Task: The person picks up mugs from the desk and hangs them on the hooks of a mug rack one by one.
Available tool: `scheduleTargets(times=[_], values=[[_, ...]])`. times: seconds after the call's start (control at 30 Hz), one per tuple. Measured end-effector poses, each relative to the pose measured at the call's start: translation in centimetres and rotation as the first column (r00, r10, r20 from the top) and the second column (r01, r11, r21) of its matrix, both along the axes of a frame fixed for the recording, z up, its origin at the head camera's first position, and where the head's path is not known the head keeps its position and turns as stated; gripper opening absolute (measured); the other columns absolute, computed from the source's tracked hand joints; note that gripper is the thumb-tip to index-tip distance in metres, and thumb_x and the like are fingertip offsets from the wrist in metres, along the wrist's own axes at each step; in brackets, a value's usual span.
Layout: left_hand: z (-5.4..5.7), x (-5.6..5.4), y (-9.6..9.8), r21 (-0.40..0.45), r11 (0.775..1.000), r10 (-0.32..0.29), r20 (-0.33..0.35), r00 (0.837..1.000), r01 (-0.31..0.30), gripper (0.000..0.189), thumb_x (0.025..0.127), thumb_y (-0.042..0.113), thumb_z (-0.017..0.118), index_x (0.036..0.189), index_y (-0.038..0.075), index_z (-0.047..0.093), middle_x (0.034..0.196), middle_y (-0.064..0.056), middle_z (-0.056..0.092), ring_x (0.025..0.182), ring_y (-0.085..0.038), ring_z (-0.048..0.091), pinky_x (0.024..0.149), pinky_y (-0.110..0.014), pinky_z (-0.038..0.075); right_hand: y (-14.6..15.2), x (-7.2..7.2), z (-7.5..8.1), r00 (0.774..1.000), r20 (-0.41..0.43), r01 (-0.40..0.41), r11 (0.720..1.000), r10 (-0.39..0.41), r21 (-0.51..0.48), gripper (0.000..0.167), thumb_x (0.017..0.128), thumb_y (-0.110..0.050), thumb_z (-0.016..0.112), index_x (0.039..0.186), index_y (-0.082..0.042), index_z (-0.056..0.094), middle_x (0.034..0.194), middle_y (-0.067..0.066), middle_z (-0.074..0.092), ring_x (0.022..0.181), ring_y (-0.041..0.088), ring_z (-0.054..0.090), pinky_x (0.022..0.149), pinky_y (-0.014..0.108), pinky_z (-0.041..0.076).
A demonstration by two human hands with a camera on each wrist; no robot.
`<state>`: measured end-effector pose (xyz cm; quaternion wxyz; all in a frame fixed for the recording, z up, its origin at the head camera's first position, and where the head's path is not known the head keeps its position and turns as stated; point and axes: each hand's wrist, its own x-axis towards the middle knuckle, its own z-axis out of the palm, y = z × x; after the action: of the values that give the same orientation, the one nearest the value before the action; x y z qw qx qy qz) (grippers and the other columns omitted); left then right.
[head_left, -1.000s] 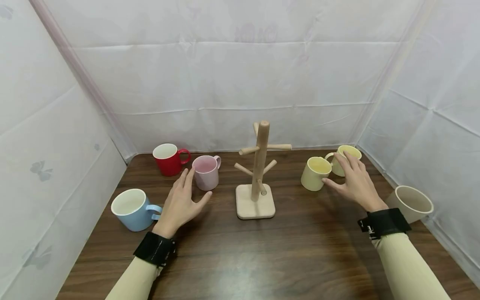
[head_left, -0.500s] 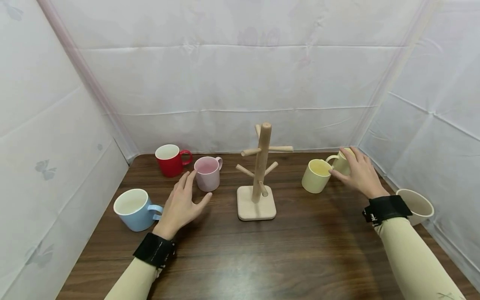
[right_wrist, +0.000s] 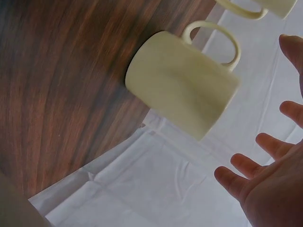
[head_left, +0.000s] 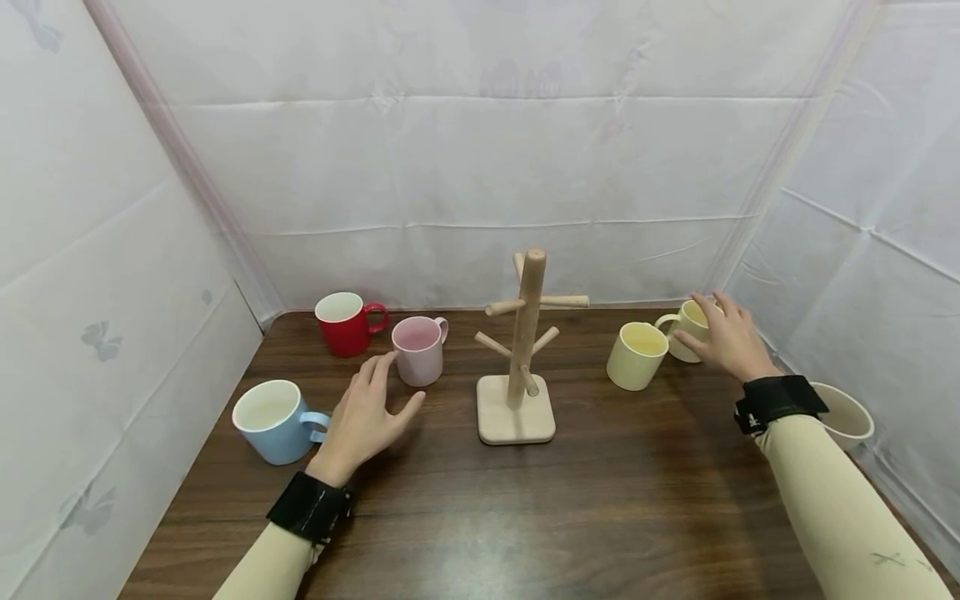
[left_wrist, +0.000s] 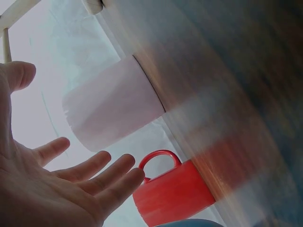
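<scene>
My left hand (head_left: pixel 363 423) hovers over the table with fingers spread, right in front of a pink mug (head_left: pixel 419 358); it holds nothing. In the left wrist view the pink mug (left_wrist: pixel 113 104) stands beyond the fingertips, with a red mug (left_wrist: pixel 174 194) beside it. At the far right my right hand (head_left: pixel 729 340) reaches over a pale yellow mug (head_left: pixel 686 340), overlapping its right side in the head view. The right wrist view shows that mug (right_wrist: pixel 182 82) apart from the spread fingers (right_wrist: pixel 246 165). A second pale yellow mug (head_left: pixel 636 360) stands to its left.
A wooden mug tree (head_left: pixel 517 417) with bare pegs stands mid-table. At left are the red mug (head_left: pixel 343 329) and a light blue mug (head_left: pixel 273 425). Partly behind my right wrist is a beige mug (head_left: pixel 846 417). White cloth walls (head_left: pixel 450 158) border the table's back and sides.
My right hand has shifted a little to the right around the far yellow mug. The left hand has barely moved, and the mugs stay standing where they were.
</scene>
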<state>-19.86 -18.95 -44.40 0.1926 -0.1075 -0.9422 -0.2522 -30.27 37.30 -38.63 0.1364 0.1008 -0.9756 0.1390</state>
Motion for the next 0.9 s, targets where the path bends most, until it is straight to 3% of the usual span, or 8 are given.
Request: scheduleTargets(times=[0.33,0.73,0.9], values=[[0.4,0.4,0.1,-0.016,1.000,-0.010,-0.066,0.998,0.009,0.071,0.092,0.046,0.073,0.144,0.004,0.050,0.139,-0.021,0.054,0.117,-0.043,0.059,0.093,-0.062,0.053,0.6,-0.7,0.4,0.995,0.094,0.031,0.999,-0.032,0.009,0.072,0.099,-0.034,0.067,0.152,0.003,0.035,0.152,0.044,0.023,0.126,0.074,0.027,0.096,0.084,0.029],[0.5,0.9,0.7,-0.038,0.999,-0.012,-0.041,0.999,0.010,0.070,0.090,0.046,0.074,0.143,0.004,0.054,0.142,-0.027,0.052,0.121,-0.046,0.058,0.096,-0.063,0.051,1.5,-1.9,0.5,0.972,0.221,0.071,0.997,-0.075,0.027,0.074,0.098,-0.033,0.064,0.155,-0.001,0.029,0.155,0.043,0.013,0.131,0.075,0.019,0.098,0.085,0.027],[0.2,0.9,0.7,-0.052,0.998,-0.034,-0.067,0.997,0.031,0.070,0.090,0.044,0.075,0.143,0.005,0.054,0.144,-0.029,0.051,0.125,-0.048,0.056,0.100,-0.065,0.047,1.9,-2.6,0.0,0.969,0.237,0.063,0.998,-0.066,0.020,0.078,0.096,-0.035,0.067,0.156,-0.002,0.029,0.154,0.044,0.014,0.129,0.077,0.021,0.096,0.085,0.029]])
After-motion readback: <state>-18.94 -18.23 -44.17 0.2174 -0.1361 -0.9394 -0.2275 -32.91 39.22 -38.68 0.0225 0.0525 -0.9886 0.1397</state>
